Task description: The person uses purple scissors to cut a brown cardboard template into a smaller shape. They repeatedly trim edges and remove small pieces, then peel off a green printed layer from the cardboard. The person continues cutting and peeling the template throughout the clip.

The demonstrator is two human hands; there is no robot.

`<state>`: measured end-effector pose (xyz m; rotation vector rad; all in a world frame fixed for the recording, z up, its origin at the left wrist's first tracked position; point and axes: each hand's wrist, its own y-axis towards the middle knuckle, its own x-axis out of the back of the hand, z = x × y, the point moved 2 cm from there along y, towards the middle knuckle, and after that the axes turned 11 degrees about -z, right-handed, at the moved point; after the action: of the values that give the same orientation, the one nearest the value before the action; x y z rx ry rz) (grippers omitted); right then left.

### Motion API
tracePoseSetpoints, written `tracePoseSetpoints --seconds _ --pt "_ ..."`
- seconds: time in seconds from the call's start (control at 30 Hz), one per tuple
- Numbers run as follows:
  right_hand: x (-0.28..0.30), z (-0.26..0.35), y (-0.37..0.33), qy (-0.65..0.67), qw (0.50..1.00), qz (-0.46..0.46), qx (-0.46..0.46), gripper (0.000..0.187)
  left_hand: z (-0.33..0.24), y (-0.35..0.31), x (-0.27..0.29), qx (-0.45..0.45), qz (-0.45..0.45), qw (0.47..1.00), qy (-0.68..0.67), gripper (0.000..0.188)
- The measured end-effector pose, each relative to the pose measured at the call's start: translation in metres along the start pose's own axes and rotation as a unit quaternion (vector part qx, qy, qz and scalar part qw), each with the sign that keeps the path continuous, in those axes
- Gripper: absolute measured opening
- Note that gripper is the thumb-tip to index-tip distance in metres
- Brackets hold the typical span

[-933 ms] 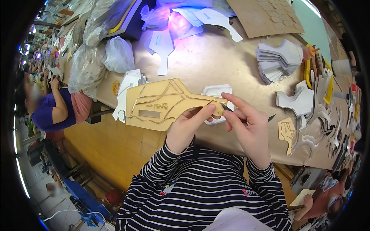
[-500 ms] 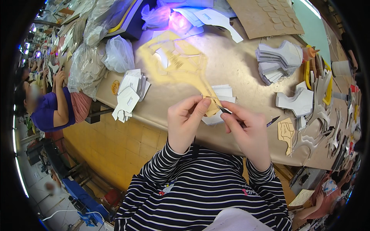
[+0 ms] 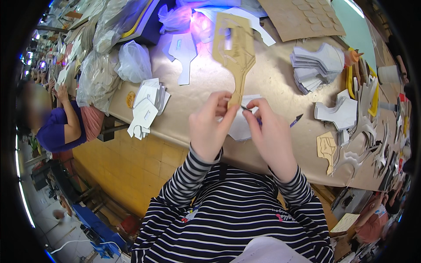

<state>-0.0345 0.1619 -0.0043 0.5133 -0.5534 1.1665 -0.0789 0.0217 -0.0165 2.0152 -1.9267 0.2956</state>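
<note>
A worktable (image 3: 206, 94) runs across the scene. Over its near edge, a left hand (image 3: 209, 127) and a right hand (image 3: 272, 131) meet at the narrow lower end of a cardboard template (image 3: 234, 52), which reaches away from them toward the table's far side. A flat cut piece (image 3: 241, 127) lies on the table under the hands. Left of the template sit a small pile of cut pieces (image 3: 147, 105) and a plastic bag (image 3: 133, 63). Right of the template lies a stack of cut pieces (image 3: 318, 68). A pen (image 3: 296, 120) lies just right of the right hand.
</note>
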Motion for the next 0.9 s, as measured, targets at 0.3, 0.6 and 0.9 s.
tracePoseSetpoints --seconds 0.3,0.6,0.9 --pt "-0.046 -0.057 0.049 -0.148 0.971 -0.06 0.175 0.011 0.076 0.044 -0.042 -0.09 0.005 0.99 0.109 0.013" --pt "-0.063 -0.054 0.057 -0.192 0.962 -0.028 0.19 0.013 0.08 0.044 -0.042 -0.069 0.006 0.994 0.08 0.018" --pt "-0.068 -0.042 0.063 -0.245 0.951 -0.025 0.187 0.016 0.077 0.043 -0.041 -0.038 -0.02 0.996 0.073 0.017"
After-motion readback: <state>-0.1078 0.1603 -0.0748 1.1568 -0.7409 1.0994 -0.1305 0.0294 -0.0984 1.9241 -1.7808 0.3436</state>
